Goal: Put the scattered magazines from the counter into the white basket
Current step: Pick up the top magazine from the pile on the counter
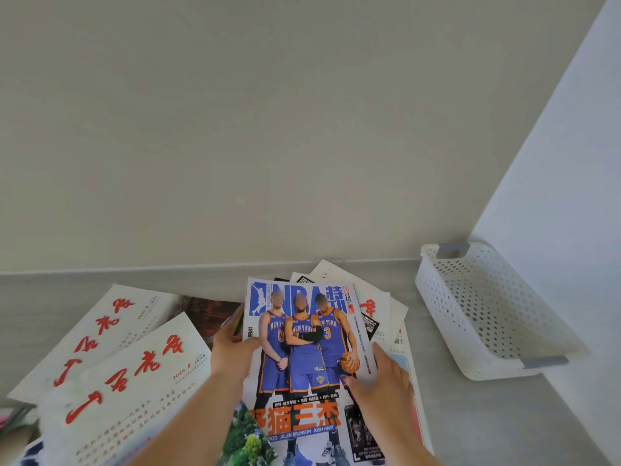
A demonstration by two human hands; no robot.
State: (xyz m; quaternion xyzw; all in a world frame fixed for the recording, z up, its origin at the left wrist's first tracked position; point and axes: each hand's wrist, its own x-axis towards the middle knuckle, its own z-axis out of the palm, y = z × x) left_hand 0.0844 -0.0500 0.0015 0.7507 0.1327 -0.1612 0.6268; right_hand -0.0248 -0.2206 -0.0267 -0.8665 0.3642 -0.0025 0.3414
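Green magazine (pixel 248 438): lay nearest, with a corner over the lower left of the basketball magazine (pixel 302 338). Lifting that one could have dragged it along or flicked it off the near side.
Left hand (pixel 232 348): gripped the basketball magazine's left edge, thumb on the cover and fingers curled round the side. Whether it had also caught copies underneath could not be told; if so, they might have dropped midway.
Right hand (pixel 379 381): rested flat on the right edge, fingers straight and clasping nothing. With a hold on one side only, the glossy cover could have sagged and creased.
Basketball magazine: sat on top of the heap, mid-table, not yet in the basket (pixel 477 297).
Red-lettered magazines (pixel 127 375): two lay overlapped at the left, still waiting.
Fanned copies (pixel 369 297): spread beneath and behind, and likely to slide if the top one were pulled rather than lifted.
Basket: stood well apart at the far right of the table (pixel 470 415), against the wall and apparently empty. Being light, it could have been shoved or tipped by a magazine catching its rim.
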